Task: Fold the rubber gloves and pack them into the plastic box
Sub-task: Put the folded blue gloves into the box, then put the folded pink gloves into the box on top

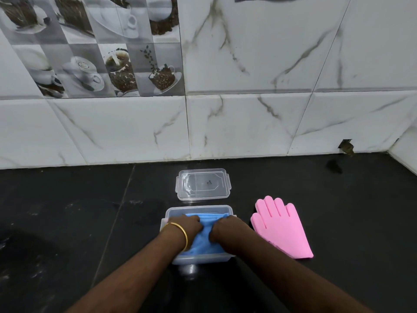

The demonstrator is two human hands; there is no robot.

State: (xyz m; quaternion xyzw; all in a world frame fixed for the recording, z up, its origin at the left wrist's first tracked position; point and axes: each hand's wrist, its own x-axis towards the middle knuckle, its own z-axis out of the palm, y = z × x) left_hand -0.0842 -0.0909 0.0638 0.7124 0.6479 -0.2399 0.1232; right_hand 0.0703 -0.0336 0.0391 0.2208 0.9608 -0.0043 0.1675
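A clear plastic box (199, 208) stands on the black counter in front of me. A folded blue rubber glove (206, 236) lies inside it. My left hand (186, 227), with a gold bangle on the wrist, and my right hand (228, 229) both press down on the blue glove inside the box, fingers curled onto it. A pink rubber glove (281, 227) lies flat and unfolded on the counter just right of the box, fingers pointing to the wall.
The box's clear lid (203, 184) lies on the counter just behind the box. A tiled wall (225, 123) rises at the back of the black counter (67, 222). A small hole (346, 146) shows at the wall's base on the right.
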